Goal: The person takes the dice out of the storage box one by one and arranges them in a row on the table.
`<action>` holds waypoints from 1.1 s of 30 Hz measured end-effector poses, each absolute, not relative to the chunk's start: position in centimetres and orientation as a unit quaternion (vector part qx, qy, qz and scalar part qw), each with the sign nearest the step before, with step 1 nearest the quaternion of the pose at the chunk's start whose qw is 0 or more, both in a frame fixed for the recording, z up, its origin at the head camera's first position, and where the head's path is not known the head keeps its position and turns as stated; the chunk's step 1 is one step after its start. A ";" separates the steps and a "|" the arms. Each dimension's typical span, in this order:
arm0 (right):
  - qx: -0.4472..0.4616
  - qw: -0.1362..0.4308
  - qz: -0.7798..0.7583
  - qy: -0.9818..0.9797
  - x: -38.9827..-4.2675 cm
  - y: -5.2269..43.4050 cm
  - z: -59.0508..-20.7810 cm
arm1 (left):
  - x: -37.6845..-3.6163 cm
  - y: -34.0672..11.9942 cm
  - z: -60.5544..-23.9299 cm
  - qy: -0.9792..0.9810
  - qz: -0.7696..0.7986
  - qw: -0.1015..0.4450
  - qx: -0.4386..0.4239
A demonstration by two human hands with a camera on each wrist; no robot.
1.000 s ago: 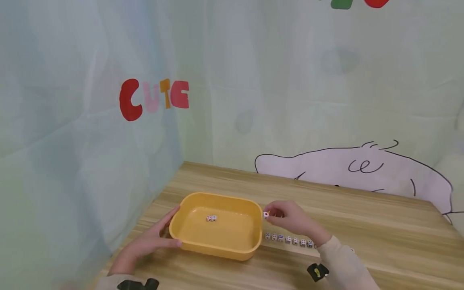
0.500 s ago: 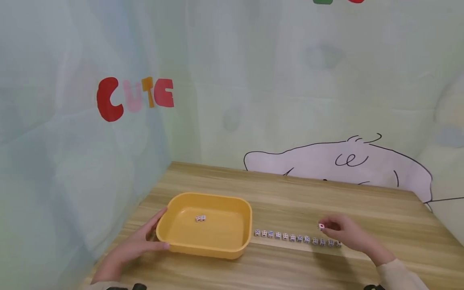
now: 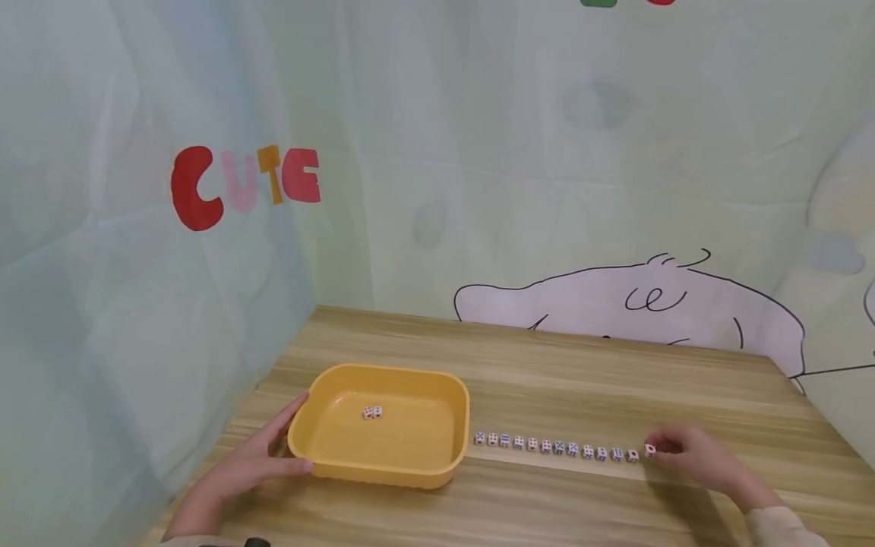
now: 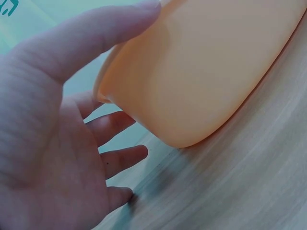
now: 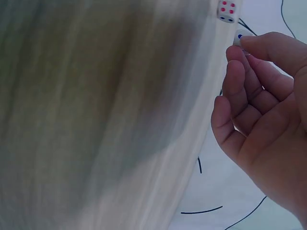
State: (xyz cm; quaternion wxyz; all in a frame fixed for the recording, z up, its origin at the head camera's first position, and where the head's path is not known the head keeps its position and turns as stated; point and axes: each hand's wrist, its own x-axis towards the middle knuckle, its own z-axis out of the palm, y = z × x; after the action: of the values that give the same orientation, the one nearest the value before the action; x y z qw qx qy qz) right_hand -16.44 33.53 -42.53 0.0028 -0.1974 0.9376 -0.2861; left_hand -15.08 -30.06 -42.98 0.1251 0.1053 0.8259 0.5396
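In the head view a yellow plastic tray (image 3: 391, 475) stands on the wooden table with two white dice (image 3: 372, 412) side by side inside it. My left hand (image 3: 242, 460) rests against its left end, thumb touching the near rim; the left wrist view shows the fingers (image 4: 122, 160) fairly straight and spread beside the tray wall (image 4: 206, 72). To the right, my right hand (image 3: 700, 456) pinches a die (image 3: 650, 450) between thumb and fingertips at the right end of a row of dice (image 3: 559, 447). Whether this die touches the table I cannot tell.
The dice row runs rightward from beside the tray across the wooden table (image 3: 547, 516). A pale printed curtain (image 3: 519, 167) with coloured letters and a drawn animal borders the table at the back and left.
My right hand has carried the die from beside the tray's right rim to the right end of the row and lowered it. The left hand stays at the tray; the head view has shifted rightward.
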 end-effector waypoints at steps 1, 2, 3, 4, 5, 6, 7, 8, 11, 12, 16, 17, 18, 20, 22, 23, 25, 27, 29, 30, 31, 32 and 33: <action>-0.192 0.005 -0.282 0.940 -16.4 33.5 -42.6 | -15.0 -30.1 -42.9 0.825 0.541 0.125 0.105; -0.189 0.008 -0.281 0.941 -16.4 33.4 -42.7 | -14.9 -30.2 -42.9 0.824 0.542 0.125 0.105; -0.185 0.010 -0.278 0.942 -16.4 33.3 -42.8 | -14.8 -30.2 -42.9 0.824 0.543 0.126 0.104; -0.183 0.012 -0.277 0.943 -16.4 33.3 -42.9 | -14.7 -30.2 -42.8 0.823 0.544 0.126 0.104; -0.185 0.013 -0.277 0.943 -16.4 33.2 -43.1 | -14.6 -30.3 -42.8 0.823 0.544 0.125 0.104; -0.187 0.013 -0.278 0.942 -16.4 33.2 -43.2 | -14.6 -30.3 -42.8 0.823 0.543 0.124 0.105; -0.192 0.014 -0.280 0.940 -16.4 33.1 -43.3 | -14.5 -30.3 -42.8 0.824 0.543 0.123 0.106; -0.198 0.014 -0.285 0.938 -16.4 33.1 -43.4 | -14.5 -30.4 -42.8 0.825 0.542 0.121 0.107; -0.214 0.010 -0.292 0.932 -16.5 33.0 -43.8 | -14.4 -30.6 -42.8 0.826 0.540 0.119 0.107; -0.216 0.011 -0.294 0.931 -16.6 32.9 -43.9 | -14.4 -30.7 -42.8 0.826 0.540 0.120 0.105; -0.204 0.032 -0.299 0.931 -16.7 32.7 -43.6 | -14.2 -30.9 -42.7 0.824 0.544 0.125 0.096; -0.198 0.040 -0.302 0.931 -16.7 32.7 -43.3 | -14.2 -30.9 -42.7 0.823 0.546 0.127 0.094; -0.193 0.042 -0.303 0.932 -16.8 32.6 -42.9 | -14.1 -30.9 -42.6 0.824 0.544 0.127 0.092; -0.187 0.044 -0.307 0.932 -17.0 32.2 -41.9 | -14.1 -30.8 -42.5 0.823 0.545 0.125 0.094; -0.189 0.037 -0.312 0.930 -17.2 31.5 -40.7 | -14.1 -30.7 -42.5 0.826 0.541 0.123 0.097; -0.191 0.030 -0.314 0.930 -17.3 30.9 -40.0 | -14.1 -30.6 -42.5 0.827 0.540 0.121 0.100; -0.188 0.028 -0.318 0.929 -17.5 29.3 -38.7 | -14.2 -30.4 -42.5 0.827 0.540 0.118 0.105; -0.193 0.031 -0.328 0.924 -17.8 27.1 -37.6 | -14.3 -30.3 -42.5 0.829 0.537 0.116 0.106; -0.203 0.039 -0.338 0.918 -18.3 24.4 -36.8 | -14.4 -30.2 -42.6 0.827 0.539 0.115 0.106; -0.213 0.043 -0.345 0.913 -18.5 23.1 -36.5 | -14.4 -30.1 -42.6 0.828 0.539 0.116 0.104; -0.226 0.048 -0.353 0.906 -18.7 21.7 -36.4 | -14.4 -30.1 -42.6 0.828 0.539 0.117 0.102; -0.239 0.053 -0.362 0.900 -18.9 20.3 -36.3 | -14.5 -30.0 -42.6 0.829 0.538 0.118 0.102; -0.253 0.060 -0.371 0.891 -19.1 18.9 -36.3 | -14.5 -29.9 -42.6 0.828 0.538 0.120 0.102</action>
State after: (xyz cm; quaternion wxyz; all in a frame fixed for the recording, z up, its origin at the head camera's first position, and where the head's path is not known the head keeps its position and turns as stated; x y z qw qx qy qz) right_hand -19.15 18.87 -36.33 0.0599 -0.2530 0.8913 -0.3715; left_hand -14.47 -29.93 -42.62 0.1198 0.1016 0.8282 0.5379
